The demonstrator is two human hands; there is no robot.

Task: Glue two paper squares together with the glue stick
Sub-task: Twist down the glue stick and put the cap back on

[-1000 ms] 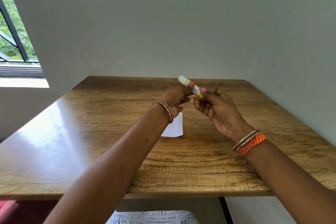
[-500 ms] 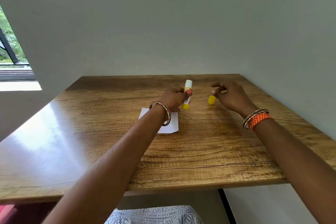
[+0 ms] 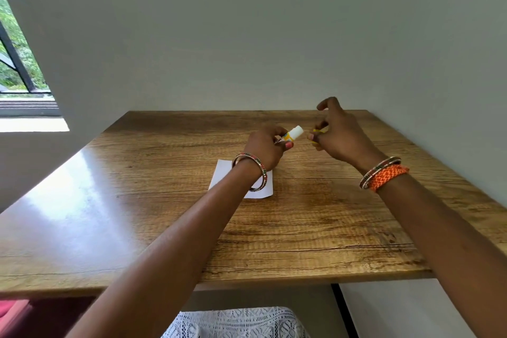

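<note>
Head view: left hand [image 3: 267,147] grips the glue stick [image 3: 292,135] — tip pointing right at the right hand [image 3: 338,136], which pinches the yellow cap [image 3: 315,132].

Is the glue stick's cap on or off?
Off. The glue stick in the left hand shows its white end; the right hand holds the yellow cap.

White glue stick [image 3: 295,132], seemingly yellow cap [image 3: 318,132], white paper [image 3: 267,186], brown wood-grain table [image 3: 315,228].
</note>
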